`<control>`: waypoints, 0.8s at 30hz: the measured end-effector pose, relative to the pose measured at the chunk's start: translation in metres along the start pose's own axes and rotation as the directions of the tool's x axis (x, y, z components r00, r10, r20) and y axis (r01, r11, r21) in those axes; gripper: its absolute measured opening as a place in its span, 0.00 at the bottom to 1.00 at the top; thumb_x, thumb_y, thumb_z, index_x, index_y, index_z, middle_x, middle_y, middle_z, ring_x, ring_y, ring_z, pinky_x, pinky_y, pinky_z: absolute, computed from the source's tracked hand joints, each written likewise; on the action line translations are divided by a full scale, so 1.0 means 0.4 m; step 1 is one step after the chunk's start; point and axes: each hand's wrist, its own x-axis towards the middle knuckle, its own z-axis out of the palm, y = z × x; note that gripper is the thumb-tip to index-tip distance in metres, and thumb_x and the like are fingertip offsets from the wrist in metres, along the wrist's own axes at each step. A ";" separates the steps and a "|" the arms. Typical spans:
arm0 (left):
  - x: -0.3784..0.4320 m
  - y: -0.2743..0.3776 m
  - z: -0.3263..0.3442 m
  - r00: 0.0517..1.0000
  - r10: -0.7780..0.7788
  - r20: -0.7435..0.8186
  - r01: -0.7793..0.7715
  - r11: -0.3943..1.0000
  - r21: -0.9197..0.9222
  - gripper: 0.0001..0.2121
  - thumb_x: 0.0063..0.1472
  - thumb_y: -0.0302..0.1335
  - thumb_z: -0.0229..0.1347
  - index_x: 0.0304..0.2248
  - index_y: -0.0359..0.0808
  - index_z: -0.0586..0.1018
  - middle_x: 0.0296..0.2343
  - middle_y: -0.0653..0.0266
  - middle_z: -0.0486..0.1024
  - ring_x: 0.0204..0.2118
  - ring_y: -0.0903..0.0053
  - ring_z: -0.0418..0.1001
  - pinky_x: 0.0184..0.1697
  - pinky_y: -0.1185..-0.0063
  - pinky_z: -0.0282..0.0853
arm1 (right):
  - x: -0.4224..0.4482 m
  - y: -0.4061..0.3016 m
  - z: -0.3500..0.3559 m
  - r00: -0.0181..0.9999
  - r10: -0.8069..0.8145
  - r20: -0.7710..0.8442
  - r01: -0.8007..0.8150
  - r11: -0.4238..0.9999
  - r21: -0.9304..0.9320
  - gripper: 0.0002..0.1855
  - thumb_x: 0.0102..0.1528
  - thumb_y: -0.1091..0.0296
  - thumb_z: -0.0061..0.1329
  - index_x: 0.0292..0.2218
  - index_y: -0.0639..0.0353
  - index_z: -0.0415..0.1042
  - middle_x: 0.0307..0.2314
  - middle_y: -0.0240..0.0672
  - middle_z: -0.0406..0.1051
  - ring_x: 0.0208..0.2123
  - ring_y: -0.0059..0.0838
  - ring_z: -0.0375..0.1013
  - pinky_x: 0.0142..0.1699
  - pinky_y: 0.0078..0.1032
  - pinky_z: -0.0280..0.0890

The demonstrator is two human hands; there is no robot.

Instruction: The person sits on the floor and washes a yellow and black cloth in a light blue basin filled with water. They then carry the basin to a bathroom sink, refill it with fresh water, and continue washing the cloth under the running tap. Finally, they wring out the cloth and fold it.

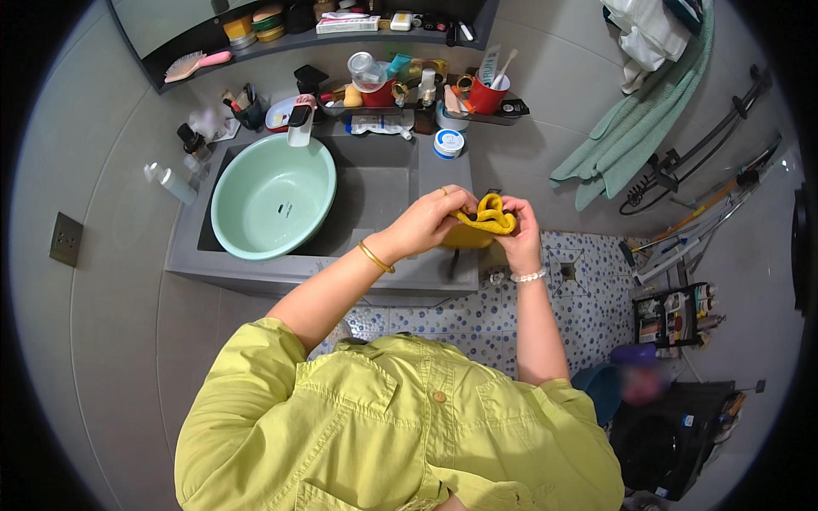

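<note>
My left hand (pixel 441 211), with a gold bangle on its wrist, grips the left side of a mustard-yellow cloth item (pixel 476 236). My right hand (pixel 523 233), wearing a beaded bracelet, pinches its right side. The item's upper edge is bunched and folded between the hands, with small dark patches by the fingers. It is held at the right end of the grey sink counter (pixel 447 185). To the left, a mint-green plastic basin (pixel 275 198) rests tilted in the grey sink (pixel 377 185), below the faucet (pixel 299 128). What kind of item the yellow cloth is, I cannot tell.
A round blue-and-white jar (pixel 448 144) stands on the counter near my hands. Behind it are a toothpaste tube (pixel 380 123) and a red cup (pixel 489 96) with a toothbrush. A pump bottle (pixel 171 182) stands at left. A green towel (pixel 632 128) hangs right, above a floor drain (pixel 567 271).
</note>
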 end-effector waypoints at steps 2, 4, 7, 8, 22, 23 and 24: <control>-0.028 -0.023 0.005 0.999 0.002 0.053 -0.006 0.997 0.076 0.13 0.41 0.12 0.48 0.30 0.34 0.67 0.32 0.59 0.67 0.38 0.64 0.65 0.38 0.77 0.62 | 0.015 -0.027 -0.015 0.994 0.038 0.103 -0.018 0.982 -0.186 0.18 0.37 0.84 0.50 0.32 0.60 0.60 0.35 0.33 0.62 0.39 0.21 0.61 0.45 0.17 0.56; -0.097 -0.072 0.023 0.984 -0.022 0.179 0.005 0.995 0.098 0.14 0.41 0.13 0.49 0.31 0.35 0.67 0.32 0.59 0.67 0.38 0.63 0.65 0.39 0.76 0.62 | 0.005 -0.045 -0.052 0.923 0.167 0.347 0.022 0.876 -0.481 0.17 0.36 0.79 0.48 0.32 0.60 0.61 0.37 0.36 0.62 0.42 0.29 0.62 0.47 0.22 0.56; -0.204 -0.145 0.059 0.959 -0.078 0.271 0.015 0.974 0.227 0.15 0.50 0.26 0.51 0.39 0.35 0.66 0.42 0.55 0.62 0.48 0.60 0.57 0.50 0.69 0.53 | -0.015 -0.029 -0.045 0.906 0.254 0.340 0.033 0.756 -0.653 0.19 0.39 0.74 0.47 0.36 0.60 0.62 0.43 0.39 0.60 0.48 0.37 0.58 0.51 0.28 0.52; -0.207 -0.175 0.072 0.966 -0.173 0.190 0.104 0.940 0.326 0.17 0.51 0.29 0.49 0.42 0.35 0.64 0.44 0.53 0.58 0.50 0.59 0.53 0.52 0.67 0.49 | -0.012 -0.006 -0.012 0.928 0.224 0.297 0.031 0.750 -0.661 0.19 0.41 0.72 0.46 0.38 0.60 0.63 0.44 0.40 0.59 0.49 0.38 0.57 0.52 0.29 0.51; -0.035 -0.475 0.098 0.842 -0.511 0.175 0.247 0.652 0.717 0.27 0.58 0.40 0.33 0.54 0.37 0.46 0.55 0.55 0.37 0.58 0.64 0.34 0.57 0.67 0.31 | 0.117 0.317 0.134 0.959 0.207 0.191 0.146 0.214 -0.966 0.33 0.50 0.53 0.36 0.52 0.63 0.47 0.53 0.46 0.43 0.56 0.39 0.41 0.57 0.36 0.36; -0.025 -0.490 0.094 0.840 -0.513 0.176 0.250 0.654 0.714 0.27 0.58 0.41 0.33 0.54 0.37 0.46 0.55 0.56 0.36 0.58 0.64 0.34 0.57 0.67 0.31 | 0.131 0.325 0.133 0.961 0.201 0.190 0.148 0.207 -0.967 0.33 0.50 0.53 0.36 0.52 0.63 0.47 0.53 0.46 0.44 0.56 0.39 0.41 0.57 0.36 0.37; -0.019 -0.504 0.092 0.839 -0.514 0.178 0.252 0.657 0.710 0.27 0.58 0.41 0.33 0.54 0.37 0.47 0.55 0.56 0.36 0.58 0.64 0.35 0.57 0.66 0.31 | 0.143 0.332 0.131 0.962 0.195 0.189 0.149 0.200 -0.968 0.33 0.50 0.53 0.36 0.52 0.63 0.47 0.53 0.46 0.44 0.56 0.39 0.42 0.57 0.36 0.37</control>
